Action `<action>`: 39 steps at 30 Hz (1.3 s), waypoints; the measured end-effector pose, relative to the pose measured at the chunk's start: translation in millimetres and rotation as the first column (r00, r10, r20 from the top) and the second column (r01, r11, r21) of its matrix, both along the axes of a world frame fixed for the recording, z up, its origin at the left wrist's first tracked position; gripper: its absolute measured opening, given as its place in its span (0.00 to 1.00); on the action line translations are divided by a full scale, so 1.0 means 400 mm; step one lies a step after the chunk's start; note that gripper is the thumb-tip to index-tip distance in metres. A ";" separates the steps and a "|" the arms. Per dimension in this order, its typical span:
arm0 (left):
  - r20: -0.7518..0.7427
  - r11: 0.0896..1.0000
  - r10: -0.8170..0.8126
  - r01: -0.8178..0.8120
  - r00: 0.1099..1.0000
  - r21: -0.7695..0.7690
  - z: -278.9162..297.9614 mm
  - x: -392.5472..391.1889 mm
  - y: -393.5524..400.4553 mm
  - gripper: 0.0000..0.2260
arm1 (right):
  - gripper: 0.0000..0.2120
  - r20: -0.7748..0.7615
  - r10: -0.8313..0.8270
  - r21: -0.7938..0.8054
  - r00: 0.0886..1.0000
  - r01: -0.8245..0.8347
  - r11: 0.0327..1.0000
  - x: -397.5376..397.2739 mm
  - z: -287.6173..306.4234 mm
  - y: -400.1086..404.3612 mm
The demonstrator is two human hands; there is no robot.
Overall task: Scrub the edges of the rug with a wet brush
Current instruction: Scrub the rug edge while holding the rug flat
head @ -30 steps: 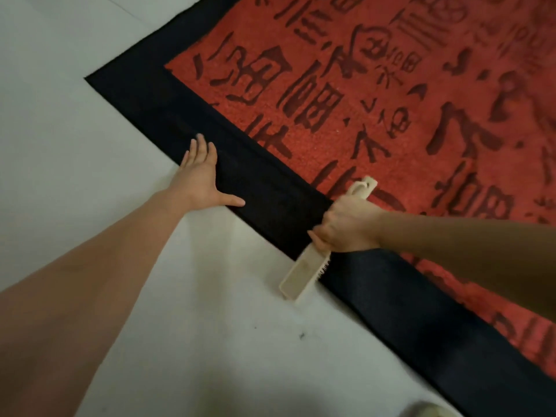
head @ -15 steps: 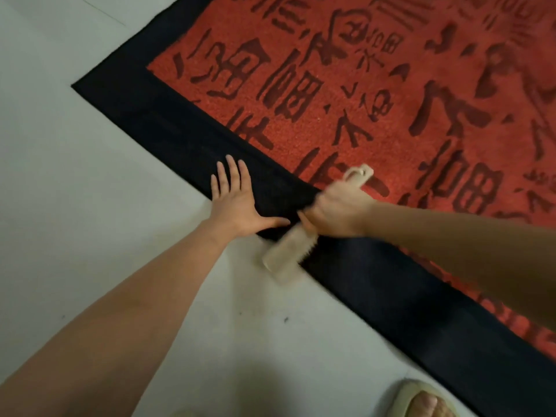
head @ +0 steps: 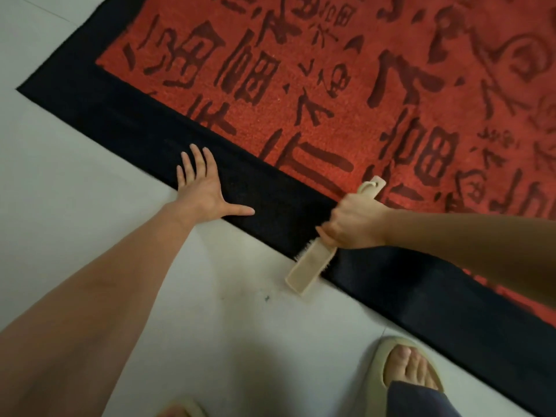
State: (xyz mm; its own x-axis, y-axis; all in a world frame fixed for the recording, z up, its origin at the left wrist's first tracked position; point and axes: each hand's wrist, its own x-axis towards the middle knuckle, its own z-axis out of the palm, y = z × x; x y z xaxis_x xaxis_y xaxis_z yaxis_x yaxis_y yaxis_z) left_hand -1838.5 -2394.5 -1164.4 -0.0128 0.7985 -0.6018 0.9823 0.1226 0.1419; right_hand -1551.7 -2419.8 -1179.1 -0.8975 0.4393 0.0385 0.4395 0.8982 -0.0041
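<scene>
A red rug (head: 331, 94) with dark characters and a wide black border (head: 270, 206) lies on a pale floor. My right hand (head: 352, 224) grips the handle of a cream scrubbing brush (head: 310, 269). Its bristled head lies on the outer edge of the black border, half over the floor. My left hand (head: 204, 188) rests flat, fingers spread, on the border's edge to the left of the brush, a hand's width away.
White tiled floor (head: 90, 164) fills the left and bottom. My foot in a beige slipper (head: 403, 371) stands at the bottom right near the rug edge; another slipper tip (head: 180, 409) shows at the bottom. Small dark specks (head: 266, 297) lie on the floor by the brush.
The view shifted, bringing my slippered foot into sight. The brush slid back along the border away from my left hand, which stays flat on the edge.
</scene>
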 end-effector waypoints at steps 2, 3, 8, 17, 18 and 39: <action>-0.003 1.000 0.005 -0.005 1.000 0.002 0.001 0.000 0.001 0.68 | 0.23 0.005 0.053 0.026 0.999 -0.053 0.998 0.002 0.008 0.018; -0.009 1.000 0.007 -0.007 1.000 0.005 0.002 0.001 0.003 0.69 | 0.21 0.010 0.058 0.076 0.998 -0.059 0.995 -0.024 0.010 0.046; -0.007 1.000 0.023 -0.023 1.000 0.011 0.006 0.007 -0.001 0.68 | 0.23 -0.042 -0.154 0.044 0.987 0.156 0.987 -0.025 -0.014 -0.008; -0.014 1.000 0.008 -0.007 1.000 0.015 0.009 0.006 -0.005 0.65 | 0.24 0.001 -0.130 0.106 0.992 0.129 0.986 -0.002 0.015 -0.009; -0.030 1.000 -0.001 0.001 1.000 0.010 0.009 0.002 -0.005 0.65 | 0.23 0.044 -0.092 0.053 0.995 0.090 0.995 0.037 0.011 -0.045; 0.087 0.927 -0.371 0.364 0.924 0.090 -0.042 0.280 -0.110 0.67 | 0.25 0.031 -0.181 0.010 0.983 0.181 0.983 0.133 0.009 -0.079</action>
State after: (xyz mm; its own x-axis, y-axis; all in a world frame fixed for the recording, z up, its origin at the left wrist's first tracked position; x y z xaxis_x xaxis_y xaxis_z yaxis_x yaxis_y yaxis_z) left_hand -1726.6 -2438.6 -1181.3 0.3475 0.7763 -0.5260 0.9364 -0.2584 0.2373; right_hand -1498.6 -2451.4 -1175.5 -0.8041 0.5943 0.0149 0.5945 0.8039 0.0191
